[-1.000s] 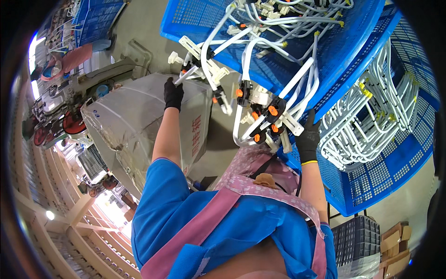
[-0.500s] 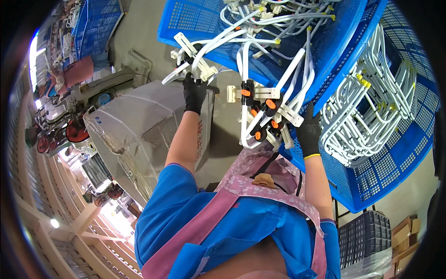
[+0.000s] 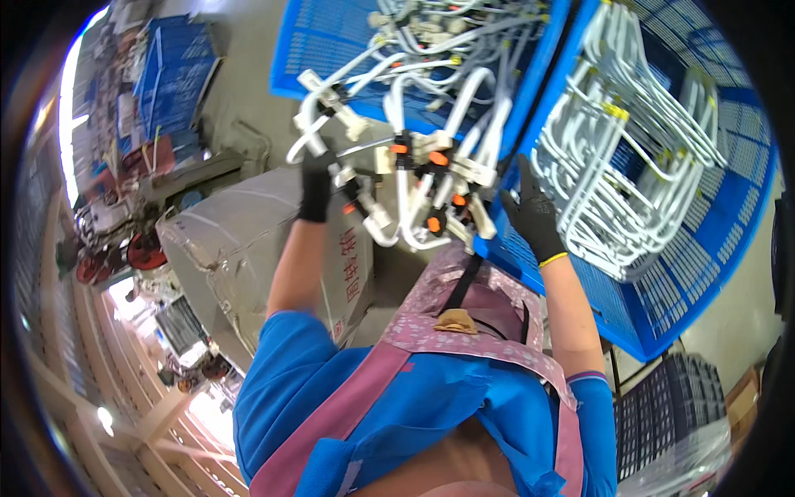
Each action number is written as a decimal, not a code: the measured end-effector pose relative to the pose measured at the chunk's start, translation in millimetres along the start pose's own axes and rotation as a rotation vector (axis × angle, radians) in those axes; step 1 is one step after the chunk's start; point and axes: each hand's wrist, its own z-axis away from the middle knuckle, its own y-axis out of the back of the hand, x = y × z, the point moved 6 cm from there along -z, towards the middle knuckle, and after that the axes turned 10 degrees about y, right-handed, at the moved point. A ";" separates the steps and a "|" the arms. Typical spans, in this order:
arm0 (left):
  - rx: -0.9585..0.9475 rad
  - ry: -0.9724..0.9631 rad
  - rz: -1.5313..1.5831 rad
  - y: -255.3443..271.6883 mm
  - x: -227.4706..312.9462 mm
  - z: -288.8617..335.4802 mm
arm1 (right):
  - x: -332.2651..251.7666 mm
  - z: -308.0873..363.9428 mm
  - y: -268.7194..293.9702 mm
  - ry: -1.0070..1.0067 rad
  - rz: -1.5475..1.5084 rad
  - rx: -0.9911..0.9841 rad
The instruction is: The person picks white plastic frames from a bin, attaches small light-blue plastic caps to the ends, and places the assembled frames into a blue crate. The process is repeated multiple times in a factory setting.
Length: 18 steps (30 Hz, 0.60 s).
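Observation:
Both my hands wear black gloves. My left hand (image 3: 317,184) grips one end of a tangled bundle of white plastic tubes with orange fittings (image 3: 414,178), lifted over the near edge of a blue mesh crate (image 3: 315,50). My right hand (image 3: 530,214) holds the bundle's other side, fingers spread against the white tubes beside the crate wall. More white tubing fills that crate behind the bundle.
A second blue crate (image 3: 704,240) on the right holds stacked white bent tube frames (image 3: 638,166). A grey plastic-wrapped box (image 3: 248,248) sits below my left arm. Shelving and red-wheeled parts (image 3: 124,257) line the left side; a dark crate (image 3: 662,422) stands at lower right.
The tube bundle has come toward me and to the right, and both hands have shifted with it. My left hand moved from over the grey box to the bundle's left end.

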 end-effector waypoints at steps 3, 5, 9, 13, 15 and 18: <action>-0.075 0.181 0.211 10.9 34.0 60.5 | 44.6 49.4 14.2 -0.075 -0.036 0.149; -0.046 -0.371 -0.501 -3.5 91.2 116.8 | 99.3 89.8 16.5 -0.303 0.045 -0.029; 0.268 -0.073 -0.153 -3.5 126.6 184.4 | 180.1 161.1 23.4 -0.566 0.195 -0.292; 0.371 0.041 -0.185 -21.5 142.5 234.6 | 227.0 180.2 8.5 -0.579 0.214 -0.434; 0.341 0.026 -0.178 -31.9 150.5 251.7 | 238.5 178.6 -5.4 -0.546 0.231 -0.461; 0.426 -0.002 -0.364 -39.3 168.1 277.4 | 247.4 172.0 -28.3 -0.499 0.274 -0.585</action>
